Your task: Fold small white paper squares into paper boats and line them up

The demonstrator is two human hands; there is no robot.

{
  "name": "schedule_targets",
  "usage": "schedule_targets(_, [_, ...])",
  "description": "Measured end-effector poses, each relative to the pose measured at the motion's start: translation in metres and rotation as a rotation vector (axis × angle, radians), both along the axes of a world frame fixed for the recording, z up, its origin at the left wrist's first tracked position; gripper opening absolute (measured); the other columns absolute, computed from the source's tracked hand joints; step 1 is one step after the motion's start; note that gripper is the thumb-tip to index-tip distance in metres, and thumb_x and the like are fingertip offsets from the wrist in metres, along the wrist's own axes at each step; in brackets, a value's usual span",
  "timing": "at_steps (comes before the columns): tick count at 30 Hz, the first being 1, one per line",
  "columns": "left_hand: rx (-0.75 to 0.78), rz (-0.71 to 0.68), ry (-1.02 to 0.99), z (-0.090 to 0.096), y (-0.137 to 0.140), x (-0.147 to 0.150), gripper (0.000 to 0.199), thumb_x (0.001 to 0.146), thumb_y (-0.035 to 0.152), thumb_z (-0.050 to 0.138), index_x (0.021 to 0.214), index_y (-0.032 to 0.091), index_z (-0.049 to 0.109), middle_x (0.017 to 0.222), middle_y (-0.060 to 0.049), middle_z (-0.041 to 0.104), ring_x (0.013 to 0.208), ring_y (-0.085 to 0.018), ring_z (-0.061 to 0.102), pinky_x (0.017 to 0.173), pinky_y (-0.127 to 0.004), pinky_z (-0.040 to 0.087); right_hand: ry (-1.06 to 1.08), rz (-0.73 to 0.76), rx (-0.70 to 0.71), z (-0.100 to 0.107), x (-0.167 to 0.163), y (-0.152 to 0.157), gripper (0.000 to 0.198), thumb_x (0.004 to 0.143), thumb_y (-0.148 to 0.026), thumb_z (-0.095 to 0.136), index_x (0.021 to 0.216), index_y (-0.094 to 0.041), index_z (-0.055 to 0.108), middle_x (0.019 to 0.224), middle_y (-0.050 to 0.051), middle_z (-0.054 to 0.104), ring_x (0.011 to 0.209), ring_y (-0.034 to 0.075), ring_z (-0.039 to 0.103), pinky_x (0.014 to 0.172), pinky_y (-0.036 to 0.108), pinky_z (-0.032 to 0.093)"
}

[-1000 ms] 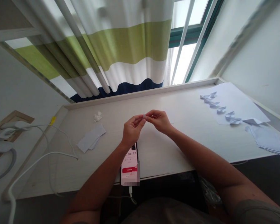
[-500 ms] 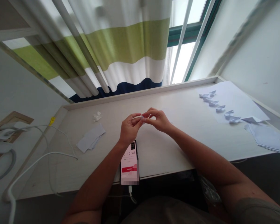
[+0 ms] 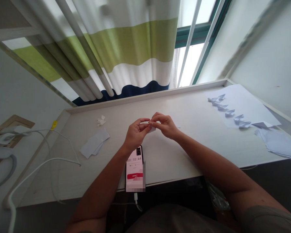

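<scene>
Above the middle of the white desk (image 3: 165,165), both hands meet at the fingertips around a small piece of folded white paper (image 3: 152,129). My left hand (image 3: 135,132) is closed on its left side, thumb against the fingers. From the right, my right hand (image 3: 167,125) pinches the same paper between thumb and index finger. Fingers hide most of the paper, so its exact shape cannot be made out. Several small folded paper pieces (image 3: 230,112) stand in a slanting row at the right, partly on a large white sheet (image 3: 247,100).
A phone (image 3: 135,178) showing a timer lies below my left hand, with a charging cable (image 3: 136,198) plugged in. Loose paper slips (image 3: 95,142) and crumpled paper (image 3: 101,120) lie on the left. A paper stack (image 3: 276,144) sits at the right edge; white cables (image 3: 46,161) cross the left side.
The paper between my fingers has turned, and more of it shows below the fingertips. Both hands stay in nearly the same place. The phone's timer has advanced one second.
</scene>
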State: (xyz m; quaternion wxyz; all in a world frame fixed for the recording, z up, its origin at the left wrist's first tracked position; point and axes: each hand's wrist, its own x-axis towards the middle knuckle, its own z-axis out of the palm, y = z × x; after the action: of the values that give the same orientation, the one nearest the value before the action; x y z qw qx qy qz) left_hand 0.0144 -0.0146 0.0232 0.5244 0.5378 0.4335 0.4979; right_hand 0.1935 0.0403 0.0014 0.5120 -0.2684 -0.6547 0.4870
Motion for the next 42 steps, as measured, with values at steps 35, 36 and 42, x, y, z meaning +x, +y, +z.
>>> schedule_targets(35, [-0.021,-0.044,0.064,-0.022,0.012,-0.006,0.055,0.088,0.065,0.082,0.107,0.013,0.081,0.099,-0.014,0.085,0.095,-0.032,0.085,0.094,-0.051,0.069,0.068,0.105,-0.296,-0.007,0.001,0.009,0.040,0.073,-0.053,0.096,0.089,-0.019,0.083,0.099,0.007,0.082,0.083,0.018,0.073,0.076,0.033,0.061])
schedule_targets(36, [-0.002,-0.033,0.084,-0.022,0.011,-0.005,0.054,0.090,0.064,0.081,0.108,0.014,0.081,0.100,-0.014,0.086,0.095,-0.031,0.085,0.094,-0.050,0.069,0.065,0.099,-0.297,-0.007,0.002,0.009,0.041,0.073,-0.054,0.096,0.088,-0.019,0.083,0.098,0.007,0.082,0.083,0.018,0.073,0.076,0.033,0.061])
schedule_targets(42, [0.108,0.027,0.211,-0.022,0.007,-0.003,0.037,0.097,0.052,0.075,0.107,0.017,0.081,0.101,-0.012,0.086,0.098,-0.028,0.084,0.095,-0.044,0.067,0.017,0.030,-0.211,-0.008,0.001,0.007,0.045,0.078,-0.063,0.092,0.083,-0.018,0.082,0.081,0.005,0.078,0.073,0.018,0.071,0.070,0.034,0.059])
